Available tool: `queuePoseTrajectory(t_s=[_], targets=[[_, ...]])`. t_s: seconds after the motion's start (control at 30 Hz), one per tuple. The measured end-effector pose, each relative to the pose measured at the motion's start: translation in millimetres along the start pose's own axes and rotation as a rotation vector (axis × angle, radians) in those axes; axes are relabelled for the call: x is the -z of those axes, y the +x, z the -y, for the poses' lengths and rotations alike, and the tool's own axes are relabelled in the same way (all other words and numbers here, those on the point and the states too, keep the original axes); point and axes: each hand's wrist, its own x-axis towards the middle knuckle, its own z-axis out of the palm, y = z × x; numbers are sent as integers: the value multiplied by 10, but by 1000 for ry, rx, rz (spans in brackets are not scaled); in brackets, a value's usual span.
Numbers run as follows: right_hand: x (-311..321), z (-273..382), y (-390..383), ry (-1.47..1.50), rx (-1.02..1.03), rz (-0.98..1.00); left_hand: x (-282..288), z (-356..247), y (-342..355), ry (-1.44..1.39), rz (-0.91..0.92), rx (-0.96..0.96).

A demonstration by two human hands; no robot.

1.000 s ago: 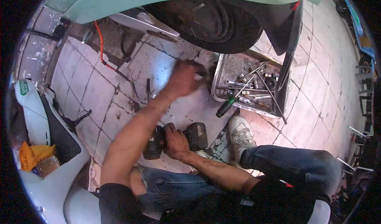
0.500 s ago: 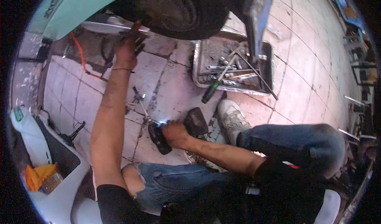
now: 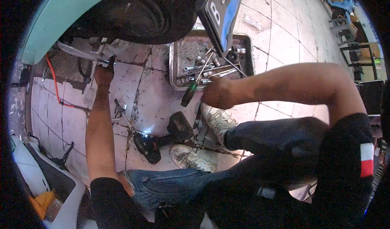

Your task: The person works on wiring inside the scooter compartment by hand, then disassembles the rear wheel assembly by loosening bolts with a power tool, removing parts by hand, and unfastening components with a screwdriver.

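Observation:
My left hand (image 3: 104,72) reaches up under the teal scooter (image 3: 61,14), its fingers closed on a pale metal part (image 3: 95,52) beside the rear tyre (image 3: 138,14). My right hand (image 3: 215,93) is at the near edge of the metal tool tray (image 3: 172,66), curled like a fist and touching a green-handled screwdriver (image 3: 189,95). Whether it grips a tool is hidden. A black cordless driver (image 3: 148,145) lies on the floor between my arms with its lamp lit and nobody holding it.
The tray holds several wrenches and sockets (image 3: 211,64). The scooter's number plate (image 3: 221,9) hangs over the tray. An orange cable (image 3: 55,87) runs across the tiles at left. My shoes (image 3: 219,119) and knees are below the tray. White plastic panels (image 3: 28,176) lie at lower left.
My right hand let go of the cordless driver, which now lies on the floor, and moved up to the tray. My left hand went from the tray area to the scooter's underside.

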Motion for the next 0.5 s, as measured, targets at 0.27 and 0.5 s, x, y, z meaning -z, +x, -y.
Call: queuePoseTrajectory(t_s=[0.27,0.5], targets=[[-330,-758,-362,342,-478,64,-385,317,-786,-701,1119,102],[-1084,-1695,204,442,-879,-565,668,-429,-977,-253,1215,-76]])
